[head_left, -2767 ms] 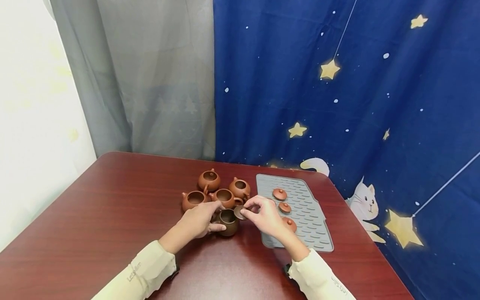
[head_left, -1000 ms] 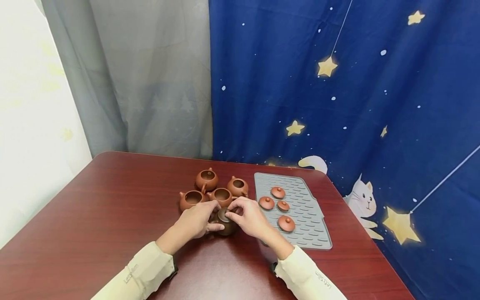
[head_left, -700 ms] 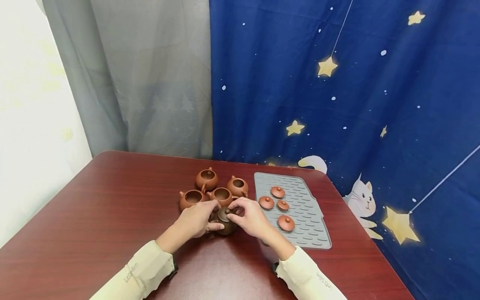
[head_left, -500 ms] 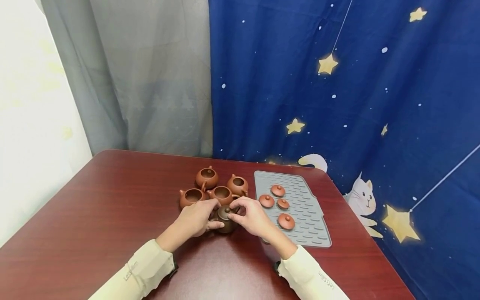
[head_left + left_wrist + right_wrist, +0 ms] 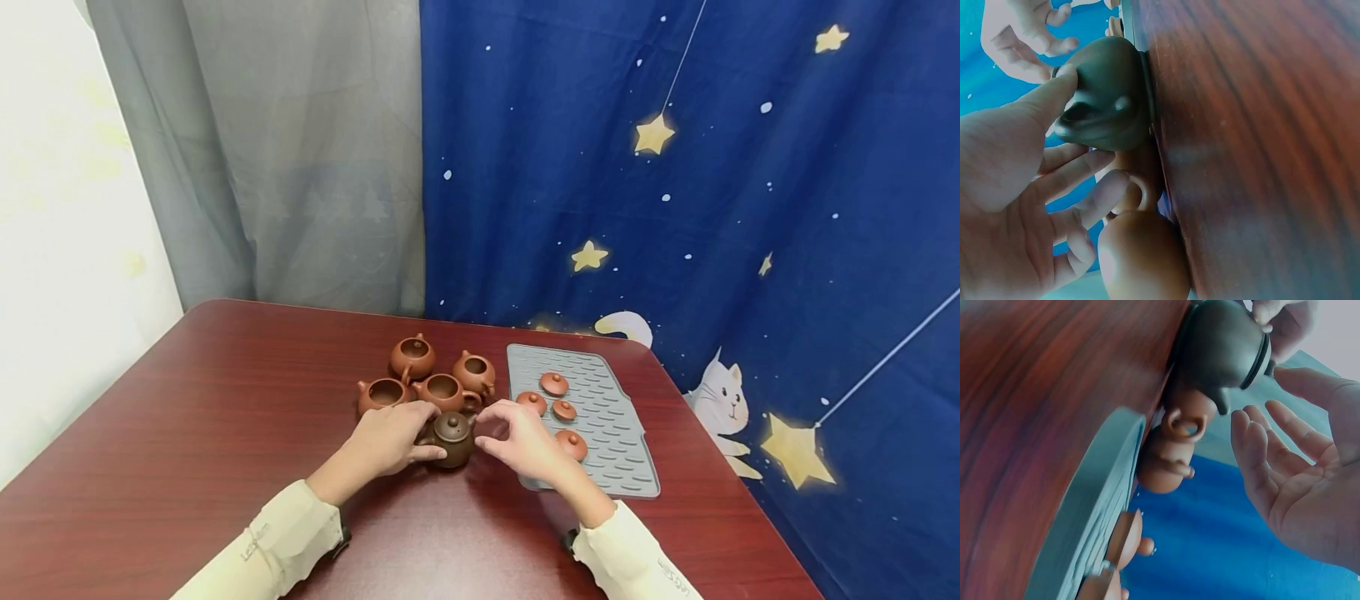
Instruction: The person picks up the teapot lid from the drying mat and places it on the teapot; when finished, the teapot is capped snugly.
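A dark brown teapot (image 5: 452,442) stands on the table with its matching lid (image 5: 452,427) seated on top. My left hand (image 5: 393,437) grips it from the handle side. In the left wrist view the thumb (image 5: 1054,94) presses near the rim, and the fingers lie on the far side of the handle. My right hand (image 5: 521,437) is just off the spout side, fingers loosely bent and holding nothing. In the right wrist view a gap shows between those fingers and the spout (image 5: 1219,400).
Several lidless reddish-brown teapots, among them one (image 5: 412,357) at the back, cluster behind the dark one. A grey ridged mat (image 5: 615,450) lies to the right, bearing several reddish lids such as this lid (image 5: 554,383). A curtain (image 5: 525,167) hangs behind the table.
The right hand brought the dark lid onto the teapot, turned or pressed at its knob, then let go and drew back to the right. The left hand has kept its grip.
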Demonstrator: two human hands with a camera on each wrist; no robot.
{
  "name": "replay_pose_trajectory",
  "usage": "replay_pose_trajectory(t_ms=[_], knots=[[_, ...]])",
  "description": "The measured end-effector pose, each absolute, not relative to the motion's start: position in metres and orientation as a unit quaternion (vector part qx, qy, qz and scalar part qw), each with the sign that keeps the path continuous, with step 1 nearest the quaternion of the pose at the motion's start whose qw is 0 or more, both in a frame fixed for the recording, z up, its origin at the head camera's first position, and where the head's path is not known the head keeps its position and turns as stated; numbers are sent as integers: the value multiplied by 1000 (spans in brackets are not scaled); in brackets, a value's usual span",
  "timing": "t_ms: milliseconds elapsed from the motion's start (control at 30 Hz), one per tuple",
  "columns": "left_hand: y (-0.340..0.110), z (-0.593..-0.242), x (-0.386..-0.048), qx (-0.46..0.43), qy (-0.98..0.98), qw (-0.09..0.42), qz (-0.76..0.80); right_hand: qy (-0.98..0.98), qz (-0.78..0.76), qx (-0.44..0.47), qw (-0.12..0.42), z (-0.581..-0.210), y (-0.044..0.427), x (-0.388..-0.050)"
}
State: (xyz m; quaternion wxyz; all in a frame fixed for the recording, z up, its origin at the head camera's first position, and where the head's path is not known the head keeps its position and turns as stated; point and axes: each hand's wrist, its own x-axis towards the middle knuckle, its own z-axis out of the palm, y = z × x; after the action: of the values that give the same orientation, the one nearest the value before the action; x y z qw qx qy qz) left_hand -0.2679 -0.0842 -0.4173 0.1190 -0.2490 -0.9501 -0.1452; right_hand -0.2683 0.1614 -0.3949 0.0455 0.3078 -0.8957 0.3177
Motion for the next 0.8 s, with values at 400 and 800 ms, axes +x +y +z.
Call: replay_pose_trajectory(t_ms=[400,800], knots=[[-103,-399,-285,-239,-946,141,-169,-903,338,261,46,-397,198,-267],[-103,-410,-317,-212,-945,181,-173,-906,360,215,53,-396,228,-264]])
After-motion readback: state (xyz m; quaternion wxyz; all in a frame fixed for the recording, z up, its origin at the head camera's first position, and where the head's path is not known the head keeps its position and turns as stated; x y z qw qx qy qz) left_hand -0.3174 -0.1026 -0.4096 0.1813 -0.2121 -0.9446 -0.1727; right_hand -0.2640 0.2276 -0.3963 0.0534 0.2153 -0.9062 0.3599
